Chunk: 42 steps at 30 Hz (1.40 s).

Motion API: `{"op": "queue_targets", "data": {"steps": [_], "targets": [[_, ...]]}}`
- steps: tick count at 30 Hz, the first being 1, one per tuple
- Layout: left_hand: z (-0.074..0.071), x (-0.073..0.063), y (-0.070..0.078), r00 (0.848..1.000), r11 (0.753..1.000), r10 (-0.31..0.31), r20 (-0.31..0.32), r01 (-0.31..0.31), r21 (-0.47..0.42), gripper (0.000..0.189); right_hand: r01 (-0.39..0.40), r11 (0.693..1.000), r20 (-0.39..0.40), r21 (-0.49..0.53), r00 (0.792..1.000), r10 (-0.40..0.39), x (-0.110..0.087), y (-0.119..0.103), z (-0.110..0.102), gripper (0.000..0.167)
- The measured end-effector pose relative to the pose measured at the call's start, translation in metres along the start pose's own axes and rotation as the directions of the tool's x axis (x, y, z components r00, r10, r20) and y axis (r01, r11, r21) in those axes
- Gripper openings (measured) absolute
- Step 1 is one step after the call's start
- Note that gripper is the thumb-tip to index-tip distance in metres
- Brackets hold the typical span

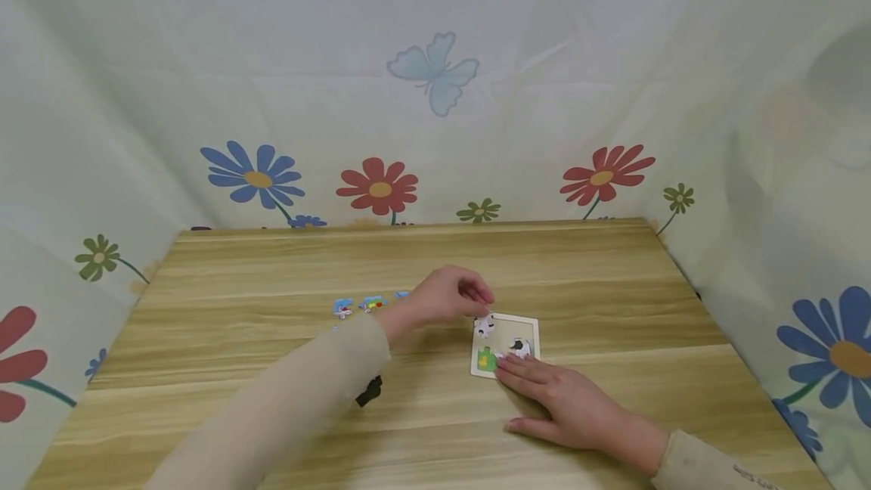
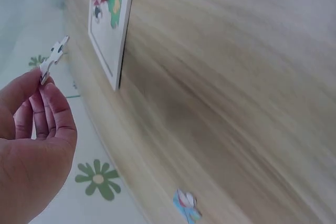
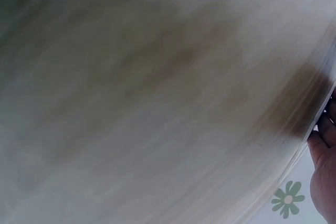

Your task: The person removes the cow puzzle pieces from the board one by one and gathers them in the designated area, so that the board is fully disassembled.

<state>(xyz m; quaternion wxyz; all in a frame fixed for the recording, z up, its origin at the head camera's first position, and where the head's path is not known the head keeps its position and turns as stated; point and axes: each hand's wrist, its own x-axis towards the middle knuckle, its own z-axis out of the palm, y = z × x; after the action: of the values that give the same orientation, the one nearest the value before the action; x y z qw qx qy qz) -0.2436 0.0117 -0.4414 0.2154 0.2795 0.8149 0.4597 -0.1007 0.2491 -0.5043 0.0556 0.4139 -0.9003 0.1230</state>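
Note:
My left hand (image 1: pixel 452 295) pinches a white jigsaw piece with dark spots (image 1: pixel 484 325) between thumb and fingertips. In the left wrist view the piece (image 2: pixel 54 56) is seen nearly edge-on, standing out from the fingertips. In the head view it overlaps the upper left of a square puzzle board (image 1: pixel 535 327) with a pale frame. Inside the frame lie a green and yellow piece (image 1: pixel 486 359) at the lower left and a black and white piece (image 1: pixel 522 347) at the right. My right hand (image 1: pixel 571 403) rests with extended fingers on the board's lower edge, partly hiding it.
Left of the board, several blue puzzle pieces (image 1: pixel 373 304) lie on the wooden table (image 1: pixel 585 271), partly hidden by the left forearm. A black object (image 1: pixel 370 392) shows beside the left sleeve. A flower-print curtain (image 1: pixel 517 119) stands behind the table.

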Motion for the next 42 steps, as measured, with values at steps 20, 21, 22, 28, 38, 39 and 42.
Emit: {"op": "queue_targets", "data": {"steps": [20, 21, 22, 28, 38, 39, 42], "targets": [[-0.071, -0.056, -0.027, 0.989, 0.996, -0.088, -0.115, 0.091, 0.022, 0.012, 0.016, 1.000, 0.006, -0.013, 1.000, -0.016, 0.001, -0.003, -0.001, 0.068], [-0.074, -0.060, -0.029, 0.988, 0.995, -0.096, -0.121, 0.099, 0.021, 0.012, 0.015, 1.000, 0.005, -0.012, 1.000, -0.015, 0.001, -0.003, -0.001, 0.068], [-0.076, -0.063, -0.032, 0.987, 0.995, -0.099, -0.123, 0.102, 0.021, 0.013, 0.015, 1.000, 0.003, -0.013, 1.000, -0.015, 0.001, -0.003, -0.001, 0.068], [-0.087, -0.079, -0.046, 0.981, 0.990, -0.125, -0.146, 0.134, 0.052, 0.017, 0.009, 1.000, -0.008, -0.008, 1.000, -0.009, -0.001, -0.003, 0.000, 0.068], [-0.096, -0.094, -0.072, 0.974, 0.982, -0.163, -0.158, 0.175, 0.068, 0.018, -0.008, 1.000, 0.006, -0.002, 1.000, 0.008, -0.001, -0.002, -0.001, 0.068], [-0.096, -0.095, -0.073, 0.973, 0.981, -0.168, -0.157, 0.180, 0.070, 0.017, -0.008, 1.000, 0.008, -0.001, 1.000, 0.008, 0.000, -0.002, -0.001, 0.068], [-0.095, -0.098, -0.077, 0.971, 0.977, -0.182, -0.157, 0.196, 0.081, 0.017, -0.007, 1.000, 0.007, 0.000, 1.000, 0.007, 0.000, -0.002, -0.002, 0.068]]}}
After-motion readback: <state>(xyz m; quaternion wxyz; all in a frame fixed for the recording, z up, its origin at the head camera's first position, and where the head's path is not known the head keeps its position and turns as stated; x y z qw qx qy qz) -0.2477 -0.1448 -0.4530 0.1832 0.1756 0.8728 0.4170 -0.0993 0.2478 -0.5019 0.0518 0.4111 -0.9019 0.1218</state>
